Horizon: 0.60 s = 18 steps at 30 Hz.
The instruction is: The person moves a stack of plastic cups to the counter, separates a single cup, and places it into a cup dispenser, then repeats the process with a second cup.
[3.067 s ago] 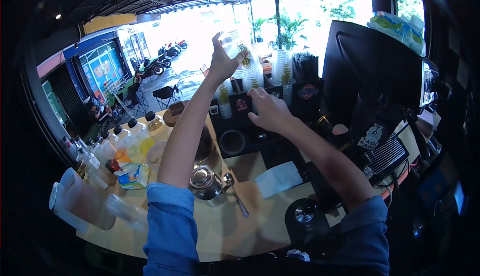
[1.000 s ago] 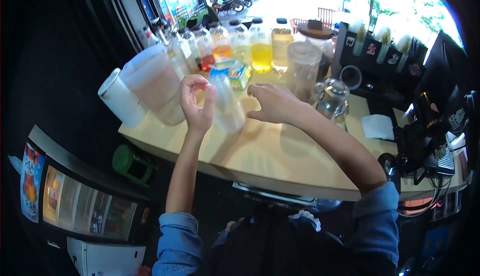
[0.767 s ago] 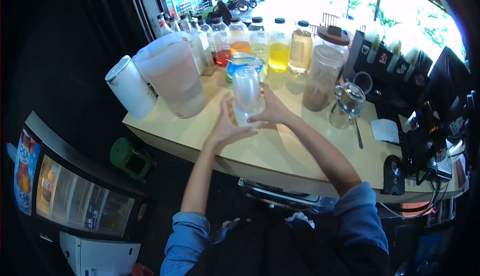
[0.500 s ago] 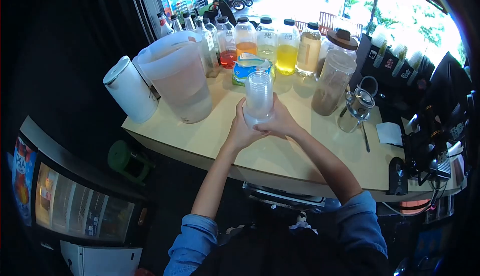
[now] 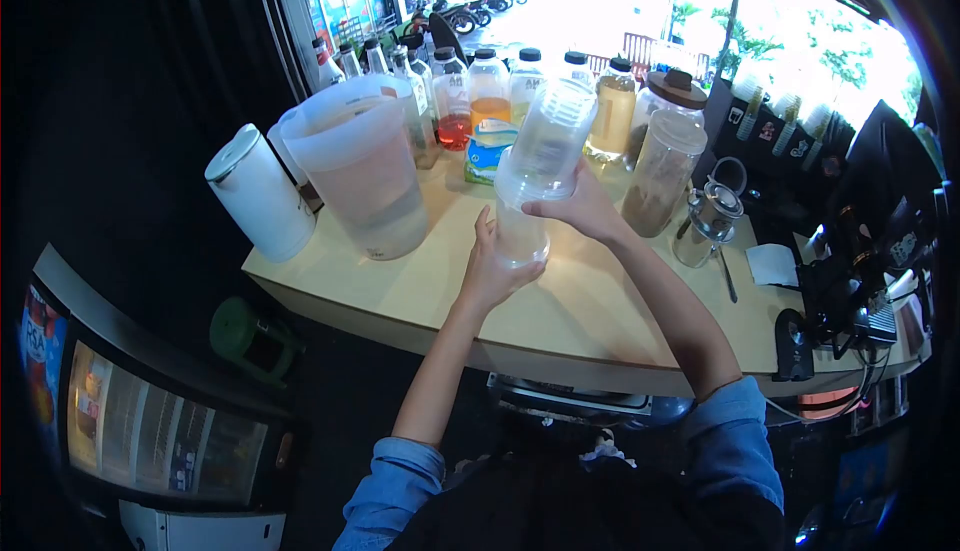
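Observation:
My right hand [image 5: 583, 206] grips a tall stack of clear plastic cups [image 5: 556, 131], which leans to the right above the counter. Below it, my left hand [image 5: 492, 269] curls around a clear plastic cup [image 5: 522, 238], its palm at the lower end and some fingers hidden behind. The stack's lower end overlaps the top of that cup in this view. Just behind the cups sits a blue and green packet [image 5: 485, 158].
A large translucent pitcher [image 5: 355, 171] and a white kettle [image 5: 258, 196] stand on the counter [image 5: 430, 296] at left. Bottles of coloured liquid [image 5: 454, 111] line the back. At right are a tall clear canister [image 5: 665, 171], a glass press pot [image 5: 710, 221] and a spoon [image 5: 730, 276].
The cups, upright between both hands before, are now divided: my right hand has raised and tilted the stack rightward, while my left hand stays lower around a cup.

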Tool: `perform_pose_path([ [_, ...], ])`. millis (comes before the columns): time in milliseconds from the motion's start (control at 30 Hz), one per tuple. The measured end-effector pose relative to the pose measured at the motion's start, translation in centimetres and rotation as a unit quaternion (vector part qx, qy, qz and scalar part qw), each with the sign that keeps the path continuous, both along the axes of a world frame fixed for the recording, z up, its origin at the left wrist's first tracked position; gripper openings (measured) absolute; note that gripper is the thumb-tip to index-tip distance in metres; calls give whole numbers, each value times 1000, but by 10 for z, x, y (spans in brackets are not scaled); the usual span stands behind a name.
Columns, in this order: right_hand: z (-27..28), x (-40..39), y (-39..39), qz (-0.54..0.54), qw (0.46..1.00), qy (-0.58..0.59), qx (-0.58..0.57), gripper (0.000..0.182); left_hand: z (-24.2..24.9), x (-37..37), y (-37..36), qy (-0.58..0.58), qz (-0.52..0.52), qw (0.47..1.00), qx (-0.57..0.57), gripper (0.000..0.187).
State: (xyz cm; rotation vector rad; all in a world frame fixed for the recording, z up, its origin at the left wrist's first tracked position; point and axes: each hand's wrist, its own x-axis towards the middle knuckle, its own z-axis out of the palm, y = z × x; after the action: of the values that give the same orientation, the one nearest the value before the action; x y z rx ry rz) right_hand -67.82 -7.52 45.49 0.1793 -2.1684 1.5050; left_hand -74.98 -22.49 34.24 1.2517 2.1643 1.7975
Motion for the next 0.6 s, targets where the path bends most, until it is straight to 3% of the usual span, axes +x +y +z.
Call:
perform_pose_path([
  [67,11,4,4,8,1000,-2,-30,97,0,0,-1,-4,9,1000,1,113],
  [133,12,13,13,16,999,30,-26,102,-3,0,-2,86,118,989,-34,105],
  [167,12,21,17,11,999,32,-24,102,-4,-2,-4,88,113,989,-32,105],
  [233,10,40,25,5,1000,-16,11,103,-2,-10,-7,102,110,978,143,90],
  [267,8,53,27,-4,1000,-11,13,103,9,-8,-8,105,100,978,147,90],
  [333,3,78,29,108,973,-99,-176,84,31,2,-12,248,126,946,166,80],
  [367,0,87,36,101,974,-100,-178,84,47,13,-12,245,120,948,166,80],
  [433,-13,103,50,222,915,-153,-301,68,84,30,-4,377,67,919,91,78],
  [500,-30,114,61,192,907,-149,-343,66,101,39,6,420,55,904,66,86],
  [567,-37,124,70,312,812,-209,-446,80,108,46,14,473,13,881,-3,90],
  [600,-40,131,70,269,811,-226,-468,74,108,49,18,479,0,878,6,91],
])
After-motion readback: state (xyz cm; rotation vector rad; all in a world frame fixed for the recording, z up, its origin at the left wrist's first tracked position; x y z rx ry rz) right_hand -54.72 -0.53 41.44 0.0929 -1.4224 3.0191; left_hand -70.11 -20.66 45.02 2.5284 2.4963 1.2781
